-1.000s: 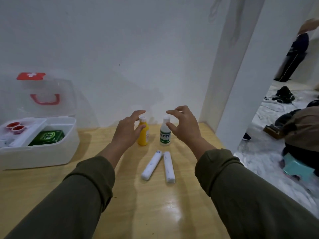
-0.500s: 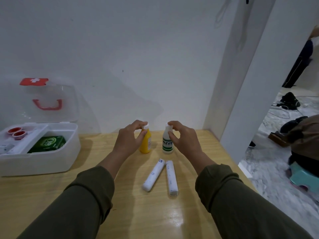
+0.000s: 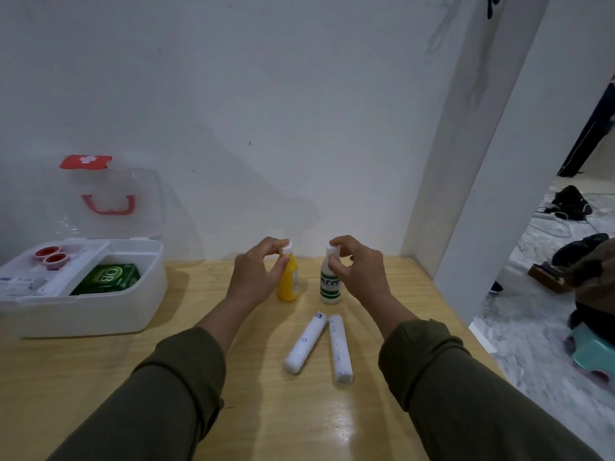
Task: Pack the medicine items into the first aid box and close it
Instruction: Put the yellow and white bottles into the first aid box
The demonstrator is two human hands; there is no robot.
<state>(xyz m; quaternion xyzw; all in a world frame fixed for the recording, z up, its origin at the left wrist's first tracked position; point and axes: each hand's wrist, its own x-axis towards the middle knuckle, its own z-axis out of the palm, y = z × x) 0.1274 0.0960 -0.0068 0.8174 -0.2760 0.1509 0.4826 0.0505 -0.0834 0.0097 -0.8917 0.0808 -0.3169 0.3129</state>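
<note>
Where a second ago both hands hovered spread above the caps, the left hand [image 3: 254,272] now pinches the cap of the yellow bottle [image 3: 289,277] and the right hand [image 3: 361,267] pinches the cap of the white bottle [image 3: 330,281], both bottles standing on the bench [image 3: 253,394]. Both grips look set, so lifting comes next. The open first aid box [image 3: 83,311] waits at nine o'clock; two white tubes [image 3: 304,342] lie at six o'clock.

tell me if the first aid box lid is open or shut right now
Open. The clear lid of the first aid box stands upright against the wall, red handle showing, and the green packet inside lies exposed.
</note>
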